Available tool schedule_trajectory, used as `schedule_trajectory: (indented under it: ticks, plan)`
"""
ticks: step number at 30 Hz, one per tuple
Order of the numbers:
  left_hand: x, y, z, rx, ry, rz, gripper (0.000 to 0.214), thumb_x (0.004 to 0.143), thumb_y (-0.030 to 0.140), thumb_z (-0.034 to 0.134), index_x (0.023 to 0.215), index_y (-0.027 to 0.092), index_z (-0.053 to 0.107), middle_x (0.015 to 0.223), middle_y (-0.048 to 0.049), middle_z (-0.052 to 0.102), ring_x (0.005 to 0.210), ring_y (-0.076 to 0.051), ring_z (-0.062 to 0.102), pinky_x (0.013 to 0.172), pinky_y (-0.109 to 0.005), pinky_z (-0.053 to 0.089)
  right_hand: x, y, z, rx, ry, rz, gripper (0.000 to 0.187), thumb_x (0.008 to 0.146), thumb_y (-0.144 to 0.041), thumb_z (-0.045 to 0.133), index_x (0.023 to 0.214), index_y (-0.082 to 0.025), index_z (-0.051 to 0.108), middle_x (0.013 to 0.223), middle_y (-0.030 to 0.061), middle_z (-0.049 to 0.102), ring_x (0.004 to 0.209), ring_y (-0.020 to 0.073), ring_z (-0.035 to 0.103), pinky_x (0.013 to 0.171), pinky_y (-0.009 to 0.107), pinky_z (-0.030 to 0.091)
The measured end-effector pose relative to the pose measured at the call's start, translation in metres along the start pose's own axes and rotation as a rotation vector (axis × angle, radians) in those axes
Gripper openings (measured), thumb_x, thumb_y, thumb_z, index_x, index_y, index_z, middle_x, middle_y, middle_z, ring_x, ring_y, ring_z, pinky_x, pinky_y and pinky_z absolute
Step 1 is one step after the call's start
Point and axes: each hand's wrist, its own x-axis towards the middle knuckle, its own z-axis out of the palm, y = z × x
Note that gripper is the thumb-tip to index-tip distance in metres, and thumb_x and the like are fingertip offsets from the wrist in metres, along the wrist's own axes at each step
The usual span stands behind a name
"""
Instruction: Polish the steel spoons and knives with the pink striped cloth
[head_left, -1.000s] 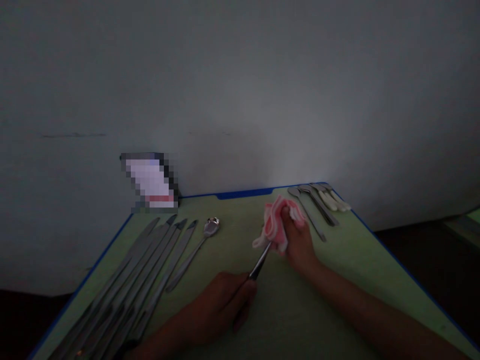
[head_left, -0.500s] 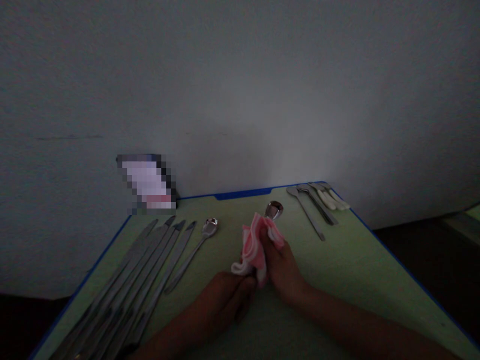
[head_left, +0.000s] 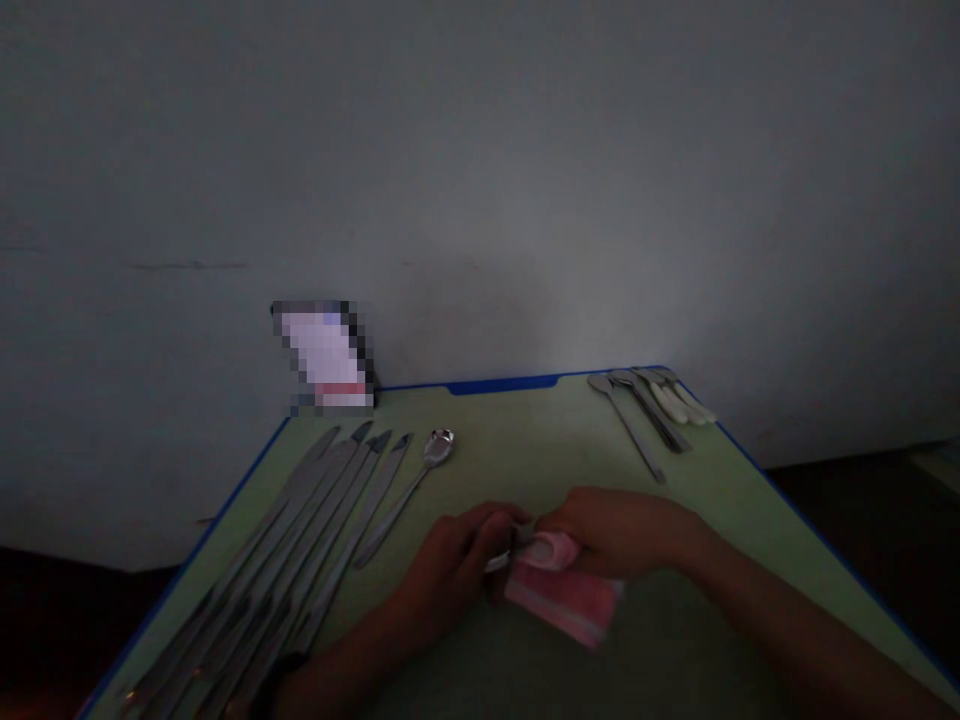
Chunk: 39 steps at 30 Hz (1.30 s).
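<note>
My left hand (head_left: 466, 552) is closed in front of me, its fingers bent round the spoon, which is almost wholly hidden between my two hands. Close on its right, my right hand (head_left: 619, 530) grips a pink and white cloth (head_left: 566, 598). Part of the cloth is bunched at the fingers, and a flap of it hangs below them, blurred. Left of my hands a single shiny spoon (head_left: 439, 448) lies on the green board (head_left: 517, 440), bowl pointing away from me. Beside that spoon is a row of several table knives (head_left: 322, 530).
At the back right lie a separate spoon (head_left: 628, 430), a stack of spoons (head_left: 651, 412) and several white-handled pieces of cutlery (head_left: 679, 405). A blurred-out phone-like device (head_left: 326, 355) leans against the grey wall (head_left: 480, 180). The board has a blue edge (head_left: 502, 384).
The spoon's bowl, which stuck up above the cloth, has gone out of sight. My right hand has turned sideways and come lower with the cloth. The view has shifted slightly left.
</note>
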Motion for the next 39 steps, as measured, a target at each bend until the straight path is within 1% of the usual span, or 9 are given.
schedule_trajectory:
  ticks: [7, 11, 15, 18, 20, 24, 27, 34, 39]
  plan:
    - [0.000, 0.002, 0.003, -0.027, 0.144, -0.091, 0.035, 0.093, 0.041, 0.034, 0.092, 0.019, 0.060, 0.057, 0.0032, 0.055, 0.050, -0.012, 0.051, 0.049, -0.020, 0.037, -0.017, 0.013, -0.028, 0.156, 0.034, -0.023, 0.014, 0.078, -0.025, 0.055, 0.070, -0.019, 0.065, 0.059, -0.0016, 0.061, 0.051, 0.0089, 0.049, 0.049, 0.020, 0.033]
    - [0.002, 0.004, 0.002, -0.187, 0.347, -0.166, 0.038, 0.091, 0.047, 0.035, 0.089, 0.018, 0.059, 0.061, 0.0031, 0.052, 0.048, -0.010, 0.046, 0.043, -0.018, 0.035, -0.029, 0.024, -0.042, 0.341, 0.226, 0.101, 0.025, 0.083, -0.037, 0.050, 0.077, -0.021, 0.068, 0.065, -0.0010, 0.067, 0.051, 0.0095, 0.052, 0.047, 0.020, 0.034]
    - [0.004, 0.006, 0.003, -0.432, 0.562, -0.165, 0.038, 0.090, 0.051, 0.033, 0.095, 0.020, 0.054, 0.053, 0.0072, 0.041, 0.039, -0.008, 0.035, 0.035, -0.015, 0.028, -0.023, 0.033, -0.036, 0.230, 0.364, 0.185, 0.022, 0.080, -0.037, 0.055, 0.075, -0.019, 0.066, 0.068, 0.0018, 0.067, 0.059, 0.0133, 0.056, 0.053, 0.022, 0.038]
    - [0.005, 0.007, 0.005, -0.512, 0.553, -0.131, 0.037, 0.090, 0.052, 0.034, 0.098, 0.021, 0.052, 0.050, 0.0086, 0.037, 0.036, -0.007, 0.031, 0.033, -0.014, 0.024, -0.013, 0.031, -0.023, 0.146, 0.296, 0.106, 0.018, 0.079, -0.031, 0.058, 0.089, -0.019, 0.067, 0.080, 0.0041, 0.069, 0.071, 0.0153, 0.059, 0.065, 0.025, 0.041]
    - [0.005, 0.007, 0.006, -0.463, 0.548, -0.117, 0.037, 0.090, 0.051, 0.036, 0.097, 0.019, 0.054, 0.050, 0.0078, 0.040, 0.038, -0.007, 0.034, 0.035, -0.014, 0.027, -0.010, 0.027, -0.017, 0.164, 0.257, 0.038, 0.038, 0.072, -0.034, 0.066, 0.108, -0.021, 0.063, 0.100, 0.0071, 0.067, 0.086, 0.0187, 0.060, 0.075, 0.028, 0.043]
    - [0.003, 0.003, 0.005, -0.335, 0.505, -0.134, 0.042, 0.089, 0.054, 0.035, 0.098, 0.019, 0.056, 0.065, 0.0020, 0.056, 0.045, -0.009, 0.046, 0.039, -0.016, 0.035, -0.011, 0.023, -0.021, 0.288, 0.503, 0.032, 0.061, 0.070, -0.038, 0.067, 0.126, -0.027, 0.048, 0.121, 0.0071, 0.058, 0.097, 0.0198, 0.058, 0.080, 0.031, 0.045]
    - [0.001, -0.002, 0.004, -0.208, 0.404, -0.083, 0.040, 0.090, 0.050, 0.035, 0.102, 0.020, 0.058, 0.092, -0.0045, 0.064, 0.067, -0.014, 0.059, 0.052, -0.020, 0.046, -0.009, 0.017, -0.026, 0.355, 0.500, 0.022, 0.047, 0.080, -0.039, 0.057, 0.124, -0.025, 0.049, 0.104, 0.0045, 0.064, 0.080, 0.0145, 0.060, 0.067, 0.026, 0.046]
    - [-0.002, -0.013, 0.003, 0.084, 0.181, 0.055, 0.036, 0.093, 0.038, 0.033, 0.112, 0.021, 0.058, 0.102, -0.0053, 0.067, 0.084, -0.018, 0.062, 0.071, -0.025, 0.048, -0.010, -0.003, -0.027, 0.189, -0.044, -0.071, 0.037, 0.092, -0.029, 0.033, 0.085, -0.017, 0.068, 0.060, -0.0020, 0.058, 0.051, 0.0076, 0.048, 0.051, 0.020, 0.036]
    - [0.000, -0.003, 0.002, 0.142, 0.148, 0.007, 0.038, 0.093, 0.038, 0.033, 0.125, 0.020, 0.045, 0.098, -0.0049, 0.066, 0.079, -0.017, 0.061, 0.068, -0.026, 0.046, -0.027, 0.025, -0.047, 0.072, 0.185, 0.068, 0.036, 0.091, -0.032, 0.034, 0.091, -0.018, 0.068, 0.070, 0.0012, 0.062, 0.059, 0.0106, 0.052, 0.055, 0.022, 0.037]
